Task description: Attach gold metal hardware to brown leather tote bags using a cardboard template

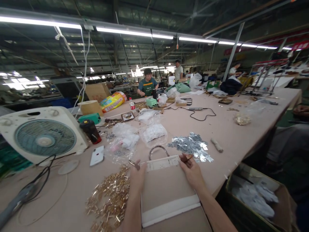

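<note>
Head view: left hand (138, 175) and right hand (193, 172) curled round beige panel (166, 183) at far corners, likely steadying it, just right of gold fittings (109, 199) (small bits (131, 162) at fingers too, unclear).

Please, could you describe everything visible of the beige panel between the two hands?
The beige panel looks flat, pale-edged, its material unclear. A white strip with small dark marks crosses its far end; a white band crosses nearer. Left hand and right hand hold its far corners. A brownish curved loop shows just beyond; attachment unclear. The near end leaves the picture.
</note>
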